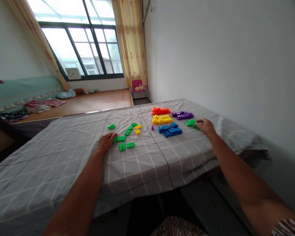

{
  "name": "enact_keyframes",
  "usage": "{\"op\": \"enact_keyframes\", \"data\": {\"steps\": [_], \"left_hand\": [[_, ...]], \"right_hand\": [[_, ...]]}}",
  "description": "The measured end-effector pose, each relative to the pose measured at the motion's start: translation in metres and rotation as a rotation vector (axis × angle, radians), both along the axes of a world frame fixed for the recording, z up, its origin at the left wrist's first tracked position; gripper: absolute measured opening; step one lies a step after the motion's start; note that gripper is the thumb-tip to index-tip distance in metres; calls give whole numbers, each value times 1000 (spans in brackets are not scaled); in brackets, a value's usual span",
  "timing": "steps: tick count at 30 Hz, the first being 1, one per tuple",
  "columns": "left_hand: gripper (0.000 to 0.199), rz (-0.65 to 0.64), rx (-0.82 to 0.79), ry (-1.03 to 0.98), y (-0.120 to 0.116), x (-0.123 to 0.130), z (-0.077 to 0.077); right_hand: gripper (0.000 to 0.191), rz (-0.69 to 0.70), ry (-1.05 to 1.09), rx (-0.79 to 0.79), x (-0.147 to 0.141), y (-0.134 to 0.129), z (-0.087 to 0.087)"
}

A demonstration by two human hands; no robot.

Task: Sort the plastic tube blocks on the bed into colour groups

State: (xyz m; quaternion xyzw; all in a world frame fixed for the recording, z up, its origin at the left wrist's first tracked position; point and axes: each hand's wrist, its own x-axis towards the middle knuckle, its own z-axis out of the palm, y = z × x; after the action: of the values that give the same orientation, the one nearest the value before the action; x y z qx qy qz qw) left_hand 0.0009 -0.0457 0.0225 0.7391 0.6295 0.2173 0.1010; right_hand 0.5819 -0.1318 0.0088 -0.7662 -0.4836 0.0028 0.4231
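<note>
My left hand (106, 143) rests on the cloth with its fingers closed at the left end of a short row of green plastic pieces (121, 138). My fingertips partly hide the end piece. Several loose green pieces (128, 130) and two small groups of yellow pieces (137, 131) lie just beyond it. Over on the right, my right hand (206, 127) pinches the near end of a small green pile (191, 123). Left of that pile are stacked blue pieces (170, 130), yellow pieces (161, 119), red-orange pieces (160, 111) and purple pieces (183, 115).
A grey checked cloth (147, 164) covers the bed-like surface, its near edge in front of my legs. One purple piece (152, 127) lies alone mid-cloth. A white wall (211, 59) borders the right side. Behind stand a wooden platform (103, 101) and a pink chair (137, 84).
</note>
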Motion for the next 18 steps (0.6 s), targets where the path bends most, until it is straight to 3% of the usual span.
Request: {"op": "enact_keyframes", "data": {"steps": [7, 12, 15, 18], "left_hand": [[43, 4, -4, 5, -1, 1, 0], [44, 2, 5, 17, 2, 1, -4], [43, -26, 2, 5, 2, 3, -5], [42, -38, 2, -22, 1, 5, -5]], "right_hand": [[19, -45, -342, -113, -15, -14, -17], [23, -15, -393, 35, -38, -16, 2], [26, 165, -369, 134, -85, -6, 26], [28, 513, -334, 108, -158, 10, 41]]}}
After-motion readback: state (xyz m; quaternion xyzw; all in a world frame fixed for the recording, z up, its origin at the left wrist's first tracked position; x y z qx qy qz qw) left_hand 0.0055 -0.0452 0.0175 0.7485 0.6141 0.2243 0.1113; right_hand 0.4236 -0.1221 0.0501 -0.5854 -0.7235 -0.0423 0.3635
